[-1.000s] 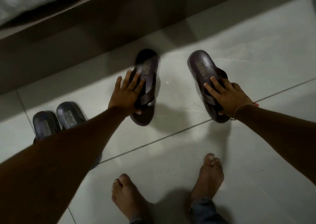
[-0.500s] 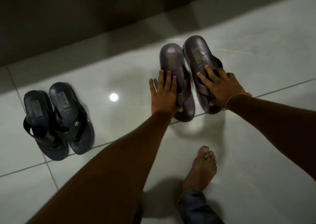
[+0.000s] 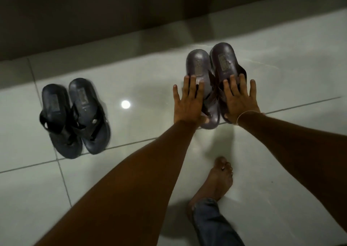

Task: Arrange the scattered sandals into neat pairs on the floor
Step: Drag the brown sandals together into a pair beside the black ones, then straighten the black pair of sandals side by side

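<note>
Two dark brown sandals stand side by side, touching, on the pale tiled floor at the right: the left brown sandal (image 3: 197, 63) and the right brown sandal (image 3: 223, 57), heels pointing away from me. My left hand (image 3: 187, 103) lies flat over the left one with its fingers spread and straight. My right hand (image 3: 240, 101) lies the same way over the right one. Neither hand grips a strap. A black pair is set together at the left, one black sandal (image 3: 54, 114) beside the other black sandal (image 3: 88, 114).
My bare foot (image 3: 219, 178) and a jeans cuff (image 3: 208, 213) are on the tiles just below the brown pair. A dark low base (image 3: 112, 20) runs along the far edge of the floor. A lamp's reflection (image 3: 125, 104) shines between the two pairs.
The two brown sandals, apart a second ago, were slid together. My fingers, curled on the straps half a second ago, are now straight and spread.
</note>
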